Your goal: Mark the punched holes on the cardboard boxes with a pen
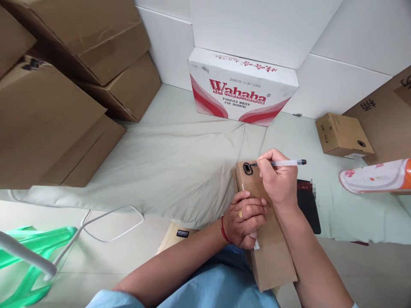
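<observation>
A long brown cardboard box (272,252) lies partly on the sheet-covered surface and partly over my lap. Near its far end is an oval hole (248,168) ringed with black ink. My right hand (278,179) is closed around a pen (289,163) with a clear barrel, its tip at the edge of the hole. My left hand (245,218) rests on the box's left side, fingers bent over its top, with a gold ring on one finger. Part of the box is covered by both hands.
Against the white wall stands a red and white Wahaha water carton (240,92). Large cardboard boxes (48,124) are stacked at left. On the right are a small box (343,134), a patterned package (375,176) and a dark flat object (308,209). A green plastic bag (35,273) hangs lower left.
</observation>
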`<state>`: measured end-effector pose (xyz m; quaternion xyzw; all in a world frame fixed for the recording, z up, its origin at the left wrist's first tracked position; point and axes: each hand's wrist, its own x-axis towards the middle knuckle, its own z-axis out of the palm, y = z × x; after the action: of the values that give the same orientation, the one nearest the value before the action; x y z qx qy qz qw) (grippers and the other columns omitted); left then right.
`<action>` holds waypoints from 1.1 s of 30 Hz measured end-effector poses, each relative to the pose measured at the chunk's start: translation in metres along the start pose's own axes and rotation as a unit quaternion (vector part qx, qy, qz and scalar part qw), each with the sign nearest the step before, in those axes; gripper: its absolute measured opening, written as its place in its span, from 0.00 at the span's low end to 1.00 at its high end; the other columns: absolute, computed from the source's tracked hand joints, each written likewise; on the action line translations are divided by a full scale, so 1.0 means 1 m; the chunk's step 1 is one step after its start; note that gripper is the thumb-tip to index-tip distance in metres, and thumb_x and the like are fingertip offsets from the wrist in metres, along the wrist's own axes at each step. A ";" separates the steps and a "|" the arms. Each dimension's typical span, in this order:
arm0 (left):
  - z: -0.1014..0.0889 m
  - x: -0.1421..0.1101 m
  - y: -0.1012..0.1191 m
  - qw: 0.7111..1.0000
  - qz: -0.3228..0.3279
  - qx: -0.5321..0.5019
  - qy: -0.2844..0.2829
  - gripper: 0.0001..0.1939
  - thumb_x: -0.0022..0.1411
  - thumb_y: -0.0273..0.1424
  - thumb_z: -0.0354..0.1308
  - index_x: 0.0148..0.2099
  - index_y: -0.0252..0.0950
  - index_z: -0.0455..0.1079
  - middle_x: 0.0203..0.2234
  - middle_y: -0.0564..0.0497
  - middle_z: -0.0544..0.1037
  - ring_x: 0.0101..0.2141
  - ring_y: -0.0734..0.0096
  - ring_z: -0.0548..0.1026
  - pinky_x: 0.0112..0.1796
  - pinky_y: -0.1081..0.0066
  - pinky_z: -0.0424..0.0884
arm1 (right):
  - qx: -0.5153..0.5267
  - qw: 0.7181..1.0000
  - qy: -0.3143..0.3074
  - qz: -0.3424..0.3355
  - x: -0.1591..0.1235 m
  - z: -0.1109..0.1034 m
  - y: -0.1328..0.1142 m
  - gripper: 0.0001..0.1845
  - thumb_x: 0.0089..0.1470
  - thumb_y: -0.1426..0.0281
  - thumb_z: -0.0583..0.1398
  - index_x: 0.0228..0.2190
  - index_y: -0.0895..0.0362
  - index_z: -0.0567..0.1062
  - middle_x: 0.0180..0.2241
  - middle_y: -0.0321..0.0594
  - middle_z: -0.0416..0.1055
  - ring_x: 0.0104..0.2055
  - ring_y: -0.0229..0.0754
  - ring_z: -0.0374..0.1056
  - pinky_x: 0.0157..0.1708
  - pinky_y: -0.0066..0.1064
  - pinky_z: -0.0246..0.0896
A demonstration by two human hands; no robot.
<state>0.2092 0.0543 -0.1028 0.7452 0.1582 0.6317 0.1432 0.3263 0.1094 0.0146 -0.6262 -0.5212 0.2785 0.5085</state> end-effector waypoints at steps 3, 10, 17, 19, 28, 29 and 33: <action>0.000 -0.003 -0.001 1.000 0.004 0.002 -0.006 0.17 0.67 0.35 0.47 0.48 0.39 0.75 0.39 0.48 0.86 0.50 0.62 0.86 0.73 0.60 0.58 | -0.006 1.000 0.010 0.011 -0.001 -0.001 0.000 0.10 0.54 0.71 0.60 0.21 0.53 0.69 0.17 0.28 0.60 0.22 0.34 0.53 0.23 0.29 0.47; 0.000 -0.001 0.000 1.000 -0.002 0.003 -0.004 0.17 0.69 0.35 0.46 0.49 0.40 0.75 0.39 0.49 0.87 0.50 0.64 0.86 0.72 0.61 0.59 | -0.013 1.000 0.006 0.006 -0.002 -0.001 -0.001 0.10 0.54 0.70 0.60 0.22 0.53 0.70 0.17 0.28 0.60 0.22 0.33 0.53 0.23 0.29 0.47; 0.000 0.002 0.000 1.000 -0.001 -0.001 0.006 0.15 0.68 0.34 0.47 0.48 0.41 0.75 0.38 0.50 0.87 0.50 0.64 0.87 0.72 0.62 0.60 | -0.022 1.000 0.014 -0.006 -0.005 -0.004 -0.002 0.12 0.53 0.70 0.59 0.20 0.54 0.68 0.17 0.27 0.56 0.23 0.33 0.50 0.24 0.29 0.45; 0.000 0.001 0.000 1.000 -0.001 -0.005 0.002 0.16 0.68 0.34 0.47 0.48 0.41 0.75 0.39 0.49 0.87 0.51 0.64 0.87 0.72 0.62 0.59 | -0.022 1.000 0.009 -0.008 -0.005 -0.004 -0.001 0.12 0.53 0.70 0.59 0.20 0.54 0.68 0.18 0.28 0.56 0.23 0.33 0.50 0.25 0.30 0.45; -0.001 -0.005 -0.001 1.000 -0.004 -0.007 -0.014 0.16 0.69 0.34 0.48 0.50 0.41 0.76 0.42 0.49 0.87 0.53 0.63 0.86 0.72 0.60 0.60 | -0.009 0.999 -0.026 -0.029 -0.005 -0.004 -0.002 0.13 0.54 0.71 0.59 0.19 0.54 0.66 0.18 0.30 0.59 0.23 0.33 0.52 0.26 0.30 0.47; -0.001 -0.005 -0.002 1.000 -0.005 -0.011 -0.016 0.17 0.68 0.34 0.48 0.51 0.41 0.76 0.42 0.49 0.87 0.53 0.62 0.86 0.72 0.59 0.60 | -0.009 0.999 -0.036 -0.032 -0.005 -0.003 -0.002 0.13 0.54 0.71 0.59 0.19 0.54 0.66 0.19 0.30 0.60 0.23 0.33 0.52 0.26 0.30 0.48; -0.005 -0.004 0.000 0.999 -0.006 -0.018 -0.036 0.17 0.70 0.34 0.48 0.53 0.40 0.76 0.42 0.48 0.86 0.54 0.61 0.85 0.73 0.58 0.59 | 0.011 0.997 -0.063 -0.047 -0.006 -0.002 -0.002 0.11 0.58 0.70 0.61 0.23 0.54 0.73 0.19 0.29 0.63 0.23 0.34 0.56 0.25 0.29 0.52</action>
<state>0.2038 0.0530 -0.1055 0.7640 0.1465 0.6061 0.1659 0.3255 0.1031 0.0157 -0.5770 -0.5778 0.2987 0.4939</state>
